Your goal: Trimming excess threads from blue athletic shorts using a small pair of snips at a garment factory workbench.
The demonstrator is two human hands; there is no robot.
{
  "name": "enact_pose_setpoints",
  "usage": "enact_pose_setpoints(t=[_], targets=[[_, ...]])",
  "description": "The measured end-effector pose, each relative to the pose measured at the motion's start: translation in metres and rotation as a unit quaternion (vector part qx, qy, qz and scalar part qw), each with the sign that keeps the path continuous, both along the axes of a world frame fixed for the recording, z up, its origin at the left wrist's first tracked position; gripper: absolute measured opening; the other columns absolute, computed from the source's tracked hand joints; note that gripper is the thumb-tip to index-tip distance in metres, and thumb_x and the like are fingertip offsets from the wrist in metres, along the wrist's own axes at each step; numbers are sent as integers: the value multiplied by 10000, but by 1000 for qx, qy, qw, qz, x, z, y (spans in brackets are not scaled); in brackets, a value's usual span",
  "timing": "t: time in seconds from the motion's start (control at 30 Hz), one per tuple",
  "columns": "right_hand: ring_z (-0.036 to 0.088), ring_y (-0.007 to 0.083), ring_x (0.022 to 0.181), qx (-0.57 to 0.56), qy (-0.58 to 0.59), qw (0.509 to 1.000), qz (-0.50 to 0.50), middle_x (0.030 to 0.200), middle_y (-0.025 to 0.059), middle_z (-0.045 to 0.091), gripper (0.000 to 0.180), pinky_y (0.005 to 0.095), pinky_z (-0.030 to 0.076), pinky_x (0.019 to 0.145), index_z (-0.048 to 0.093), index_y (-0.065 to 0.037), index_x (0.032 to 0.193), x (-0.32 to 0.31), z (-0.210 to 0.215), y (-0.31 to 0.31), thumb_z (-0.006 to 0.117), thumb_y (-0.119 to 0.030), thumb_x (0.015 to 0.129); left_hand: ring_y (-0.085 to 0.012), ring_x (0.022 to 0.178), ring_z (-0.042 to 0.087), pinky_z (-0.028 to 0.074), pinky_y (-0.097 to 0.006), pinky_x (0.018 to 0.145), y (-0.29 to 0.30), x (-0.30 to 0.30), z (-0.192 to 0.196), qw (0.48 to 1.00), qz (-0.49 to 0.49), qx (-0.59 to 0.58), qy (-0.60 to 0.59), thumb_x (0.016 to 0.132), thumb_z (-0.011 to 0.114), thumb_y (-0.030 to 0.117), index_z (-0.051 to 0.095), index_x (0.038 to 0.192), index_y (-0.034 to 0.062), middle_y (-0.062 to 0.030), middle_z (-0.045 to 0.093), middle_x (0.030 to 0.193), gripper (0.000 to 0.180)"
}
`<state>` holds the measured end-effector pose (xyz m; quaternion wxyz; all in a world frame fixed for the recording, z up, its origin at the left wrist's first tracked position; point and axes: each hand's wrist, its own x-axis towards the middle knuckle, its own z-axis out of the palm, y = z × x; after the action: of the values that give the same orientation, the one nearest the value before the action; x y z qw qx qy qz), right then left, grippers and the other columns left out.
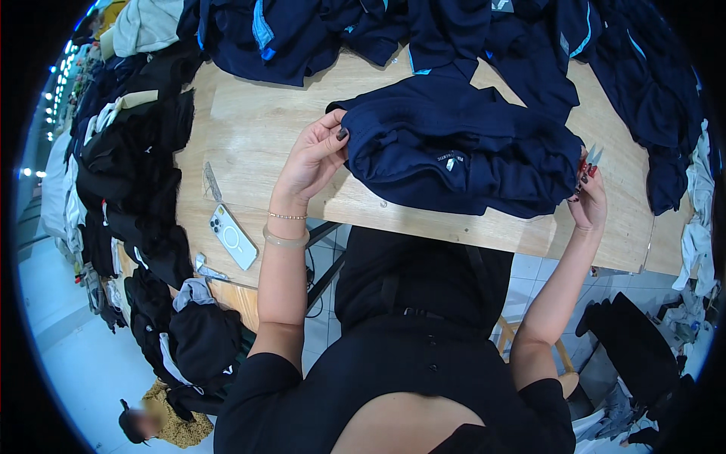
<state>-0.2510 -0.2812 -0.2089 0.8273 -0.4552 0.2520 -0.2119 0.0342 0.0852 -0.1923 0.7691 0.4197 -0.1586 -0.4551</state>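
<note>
A navy garment [469,132] is stretched sideways between my two hands above the near edge of the wooden table. Its wide, waistband-like opening faces me, and a small printed label shows inside. My left hand [304,165] pinches the left end of the opening, thumb on top. At the right end, my right hand [592,198] grips the cloth, its fingers partly hidden behind the fabric. Small thread snips [595,157] with a red part also sit in that hand, their silver blades pointing up and away from the garment.
Navy garments with light blue trim [272,45] lie along the table's [249,113] far side and right end. Black clothes [132,178] are heaped at the left. A white phone [234,237] rests near the left edge. Another person [178,418] is at lower left.
</note>
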Motion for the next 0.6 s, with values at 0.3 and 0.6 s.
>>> enact_pose_setpoints(t=[0.3, 0.6], targets=[[488, 34, 645, 28, -75, 996, 24, 1017, 15, 583, 598, 182, 312, 491, 437, -9, 1343, 0, 2, -4, 668, -57, 793, -180, 1118, 581, 446, -368, 1020, -2, -6, -1, 990, 24, -91, 104, 918, 584, 72, 436, 1308, -6, -98, 587, 1208, 424], [502, 27, 657, 17, -92, 995, -28, 887, -35, 605, 385, 193, 322, 501, 530, -41, 1213, 35, 26, 7, 629, -19, 842, -168, 1055, 601, 468, -316, 964, -21, 3, 17, 997, 37, -42, 49, 899, 605, 45, 489, 1229, -39, -102, 614, 1138, 360]])
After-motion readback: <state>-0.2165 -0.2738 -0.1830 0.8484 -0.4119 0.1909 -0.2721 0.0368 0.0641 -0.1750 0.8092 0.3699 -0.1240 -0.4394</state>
